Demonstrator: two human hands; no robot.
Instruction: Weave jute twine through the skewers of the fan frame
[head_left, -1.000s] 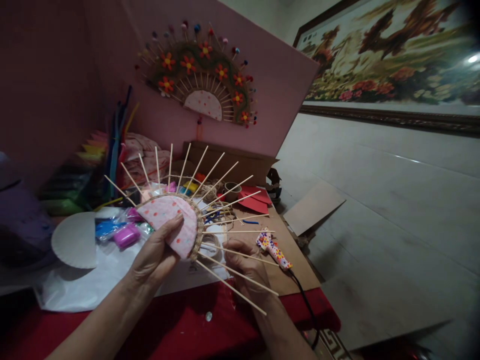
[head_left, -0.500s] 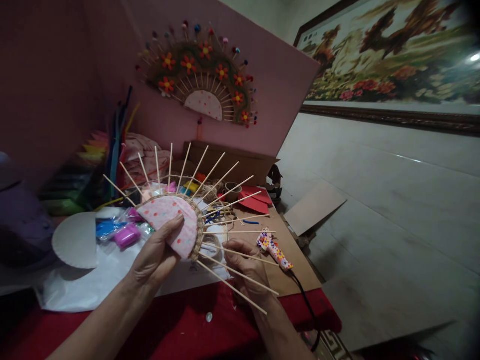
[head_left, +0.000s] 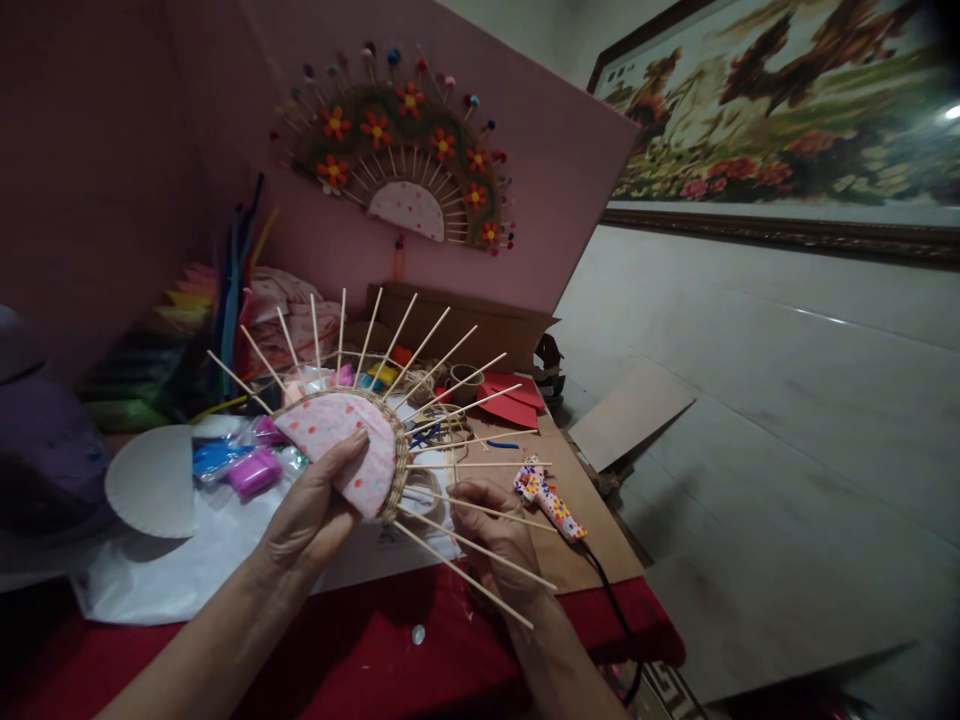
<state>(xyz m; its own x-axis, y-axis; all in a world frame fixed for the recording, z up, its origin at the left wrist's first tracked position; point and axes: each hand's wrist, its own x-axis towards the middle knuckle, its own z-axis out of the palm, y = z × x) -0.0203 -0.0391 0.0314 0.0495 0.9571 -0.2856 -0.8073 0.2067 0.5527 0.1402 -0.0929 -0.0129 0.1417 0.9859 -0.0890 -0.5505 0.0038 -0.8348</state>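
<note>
A pink dotted half-disc (head_left: pixel 371 455) has a woven twine edge, and thin wooden sticks fan out from its curved side. My left hand (head_left: pixel 319 510) grips its lower left part, the thumb lying on the pink face. Behind the lower right sticks is my right hand (head_left: pixel 491 525), its fingers pinched together at a thin strand of twine (head_left: pixel 452 462). The strand runs upward among the sticks; how it meets the woven edge is hard to make out.
A flower-patterned glue gun (head_left: pixel 551 500) lies on brown cardboard (head_left: pixel 600 555) at the right. Red paper (head_left: pixel 510 400), a white half-disc (head_left: pixel 154 480) and bagged purple clay (head_left: pixel 255 472) surround the work. A finished fan piece (head_left: pixel 409 210) hangs on the pink board behind.
</note>
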